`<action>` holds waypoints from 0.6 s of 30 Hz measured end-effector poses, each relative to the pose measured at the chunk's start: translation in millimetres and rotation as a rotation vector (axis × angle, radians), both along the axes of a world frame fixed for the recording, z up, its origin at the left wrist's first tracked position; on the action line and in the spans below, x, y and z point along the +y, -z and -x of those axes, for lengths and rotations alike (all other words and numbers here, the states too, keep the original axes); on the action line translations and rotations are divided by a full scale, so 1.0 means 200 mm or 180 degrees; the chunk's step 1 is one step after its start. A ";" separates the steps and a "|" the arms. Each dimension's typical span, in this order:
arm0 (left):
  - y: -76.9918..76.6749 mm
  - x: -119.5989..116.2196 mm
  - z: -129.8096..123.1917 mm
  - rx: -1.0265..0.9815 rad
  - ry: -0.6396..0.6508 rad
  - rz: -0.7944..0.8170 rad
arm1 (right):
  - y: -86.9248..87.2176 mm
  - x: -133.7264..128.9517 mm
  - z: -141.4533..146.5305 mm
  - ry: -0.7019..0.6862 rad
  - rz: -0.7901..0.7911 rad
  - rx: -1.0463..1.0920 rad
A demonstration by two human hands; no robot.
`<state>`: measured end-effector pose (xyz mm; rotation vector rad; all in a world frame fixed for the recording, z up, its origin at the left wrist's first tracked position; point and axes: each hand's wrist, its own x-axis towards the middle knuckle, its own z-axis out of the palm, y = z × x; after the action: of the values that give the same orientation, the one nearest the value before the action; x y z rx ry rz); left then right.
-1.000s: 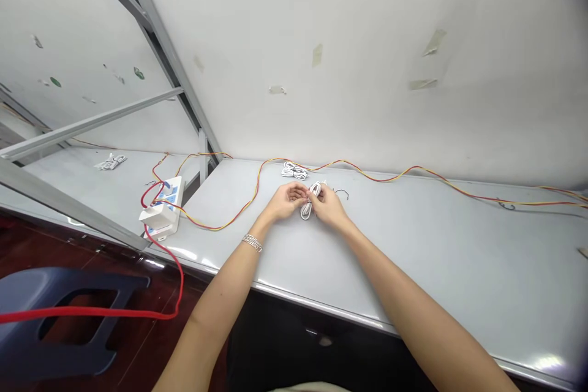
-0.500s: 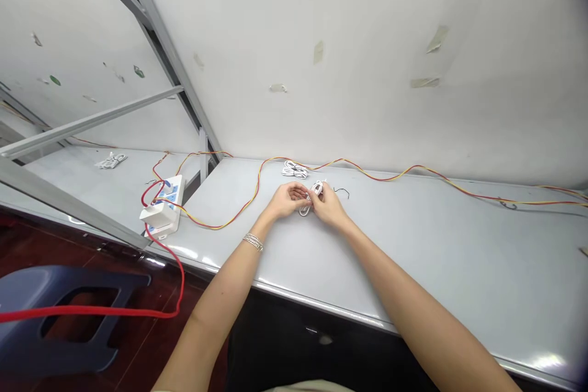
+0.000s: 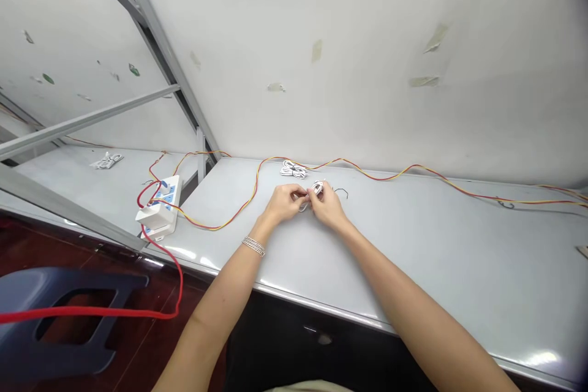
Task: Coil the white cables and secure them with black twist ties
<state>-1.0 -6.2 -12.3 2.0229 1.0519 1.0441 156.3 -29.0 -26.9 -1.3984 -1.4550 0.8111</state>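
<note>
A coiled white cable (image 3: 317,186) is between my hands, just above the grey table. My right hand (image 3: 327,203) is closed around it, thumb and fingers pinching the coil. At its left side my left hand (image 3: 283,202) is closed, its fingertips pinched against the coil and meeting the right thumb. The fingers hide the middle of the coil. Behind the left hand lies a second white cable bundle (image 3: 293,169), bound by a dark tie. A thin black twist tie (image 3: 342,191) lies on the table just right of my right hand.
A red and yellow twisted wire (image 3: 395,178) runs along the table's back. On the left is a white power strip (image 3: 171,193) with a white adapter (image 3: 155,215) and a red cord (image 3: 181,282). Another white cable bundle (image 3: 107,161) lies beyond the metal frame. A blue stool (image 3: 27,294) stands below.
My left fingers have closed into a tighter pinch at the coil, and less of the cable shows. The view has shifted slightly.
</note>
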 end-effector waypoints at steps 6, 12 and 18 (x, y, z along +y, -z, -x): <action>0.01 0.03 0.01 -0.0144 -0.0148 -0.0135 | -0.04 0.00 0.01 -0.0375 -0.0080 0.0863; 0.01 0.04 0.02 -0.0765 -0.0246 0.0351 | -0.10 -0.01 0.00 -0.0664 -0.0210 0.1123; 0.03 0.05 0.03 -0.0569 -0.0137 0.0375 | -0.07 -0.02 0.00 -0.0408 -0.0357 0.0768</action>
<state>-7.0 3.7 -17.3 1.7854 1.0412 1.1349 155.9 -32.7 -12.4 -1.0919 -1.3893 0.9303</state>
